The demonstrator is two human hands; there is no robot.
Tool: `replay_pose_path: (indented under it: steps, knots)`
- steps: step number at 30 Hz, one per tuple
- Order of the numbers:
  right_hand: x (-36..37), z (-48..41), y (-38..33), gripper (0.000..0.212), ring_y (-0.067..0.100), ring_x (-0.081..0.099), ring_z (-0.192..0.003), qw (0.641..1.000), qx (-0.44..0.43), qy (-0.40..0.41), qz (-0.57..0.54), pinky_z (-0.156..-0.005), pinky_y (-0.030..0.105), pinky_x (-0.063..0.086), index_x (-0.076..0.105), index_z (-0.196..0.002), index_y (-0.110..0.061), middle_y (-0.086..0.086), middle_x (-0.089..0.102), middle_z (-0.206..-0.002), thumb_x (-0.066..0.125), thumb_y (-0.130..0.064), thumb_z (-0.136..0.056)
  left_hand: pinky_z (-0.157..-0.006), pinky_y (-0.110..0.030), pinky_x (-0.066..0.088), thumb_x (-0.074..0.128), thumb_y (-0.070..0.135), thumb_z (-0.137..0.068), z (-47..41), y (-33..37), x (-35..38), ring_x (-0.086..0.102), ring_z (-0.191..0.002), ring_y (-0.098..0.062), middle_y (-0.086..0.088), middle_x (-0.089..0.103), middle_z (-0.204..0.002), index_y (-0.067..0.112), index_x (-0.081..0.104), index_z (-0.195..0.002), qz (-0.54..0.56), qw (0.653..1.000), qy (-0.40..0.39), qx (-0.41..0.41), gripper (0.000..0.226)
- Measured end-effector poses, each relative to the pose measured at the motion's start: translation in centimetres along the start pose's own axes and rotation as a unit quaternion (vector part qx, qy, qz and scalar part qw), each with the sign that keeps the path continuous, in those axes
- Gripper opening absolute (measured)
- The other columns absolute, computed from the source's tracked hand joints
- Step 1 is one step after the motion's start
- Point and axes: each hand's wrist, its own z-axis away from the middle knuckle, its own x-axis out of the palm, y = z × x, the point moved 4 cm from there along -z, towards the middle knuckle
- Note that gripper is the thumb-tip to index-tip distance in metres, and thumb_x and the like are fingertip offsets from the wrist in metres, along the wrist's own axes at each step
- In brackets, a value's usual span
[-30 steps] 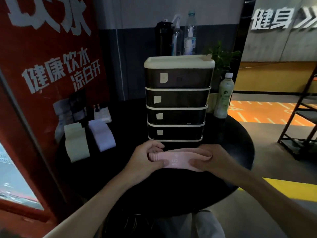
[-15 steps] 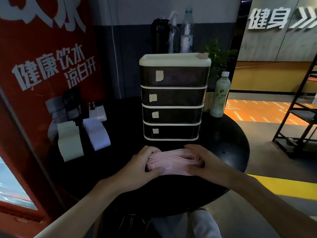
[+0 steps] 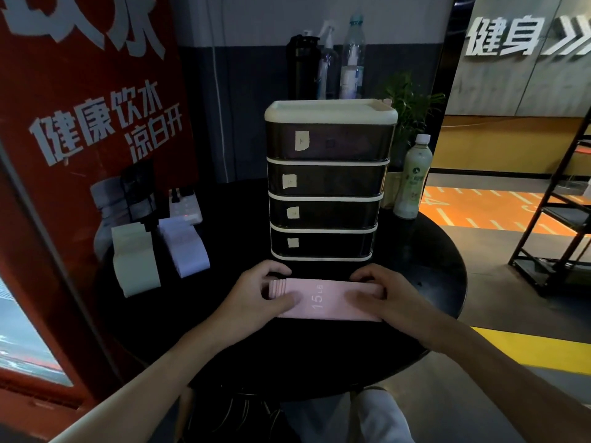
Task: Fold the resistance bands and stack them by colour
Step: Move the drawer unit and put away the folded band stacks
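Note:
A folded stack of pink resistance bands, the top one marked "15 LB", lies flat on the round black table in front of the drawer unit. My left hand grips the stack's left end, thumb on top and fingers curled round its far edge. My right hand grips the right end the same way. A pale green folded stack and a white-lilac folded stack sit side by side at the table's left.
A dark drawer unit with cream trim and paper labels stands just behind the pink stack. A green drink bottle and a plant stand to its right, a white power strip at the back left. A red panel rises on the left; a metal shelf stands far right.
The pink stack has come down from a tilted, loose hold to lie flat on the table with its layers squared. Both hands have shifted out to its ends.

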Motion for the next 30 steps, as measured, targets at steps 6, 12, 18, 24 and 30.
replay_pose_path:
  steps: [6, 12, 18, 24, 30]
  knots:
    - [0.7, -0.5, 1.0, 0.014, -0.001, 0.062, -0.08, 0.997, 0.042, -0.028, 0.054, -0.081, 0.026, 0.047, 0.068, -0.09, -0.041, -0.014, 0.069, -0.086, 0.07, -0.045, -0.077, -0.095, -0.025, 0.049, 0.078, 0.029, -0.077, -0.8, -0.1, 0.1, 0.06, -0.105, -0.002, 0.011, 0.063, -0.11, 0.035, 0.06, -0.105, -0.091, 0.996, -0.013, -0.013, 0.033]
    - [0.7, -0.8, 1.0, 0.028, 0.003, 0.058, -0.085, 0.993, 0.041, -0.03, 0.109, -0.096, 0.051, 0.045, 0.065, -0.084, -0.044, -0.025, 0.063, -0.083, 0.055, -0.058, -0.064, -0.091, -0.027, 0.051, 0.068, 0.038, -0.081, -0.5, 0.4, 0.6, 0.059, -0.103, -0.001, 0.015, 0.061, -0.113, 0.039, 0.054, -0.113, -0.21, 0.977, -0.036, 0.01, 0.035]
    - [-0.7, -2.2, 0.6, 0.024, 0.001, 0.063, -0.086, 0.997, 0.024, -0.003, 0.073, -0.083, 0.031, 0.049, 0.068, -0.087, -0.039, -0.017, 0.068, -0.088, 0.065, -0.06, -0.074, -0.089, -0.021, 0.049, 0.069, 0.043, -0.085, -0.9, 1.1, -0.2, 0.056, -0.102, 0.003, 0.017, 0.059, -0.11, 0.034, 0.058, -0.112, -0.196, 0.98, -0.029, 0.023, 0.03]
    - [-4.8, -5.7, -1.6, 0.042, 0.008, 0.053, -0.099, 0.989, 0.009, 0.149, 0.013, -0.073, 0.015, 0.041, 0.053, -0.122, -0.022, -0.002, 0.055, -0.111, 0.07, -0.034, -0.086, -0.069, -0.005, 0.038, 0.073, 0.035, -0.086, -4.5, 4.3, -2.3, 0.053, -0.09, 0.007, 0.013, 0.058, -0.107, 0.031, 0.054, -0.109, -0.172, 0.982, 0.053, 0.05, 0.03]
    - [-7.1, -8.7, -4.0, 0.044, -0.003, 0.057, -0.094, 0.962, -0.015, 0.221, -0.158, -0.067, 0.01, 0.044, 0.041, -0.122, -0.029, -0.003, 0.058, -0.115, 0.069, -0.022, -0.089, -0.086, -0.016, 0.043, 0.077, 0.024, -0.083, -10.6, 7.0, -4.6, 0.05, -0.109, -0.009, 0.005, 0.048, -0.121, 0.02, 0.044, -0.131, -0.101, 0.982, 0.148, 0.06, 0.058]
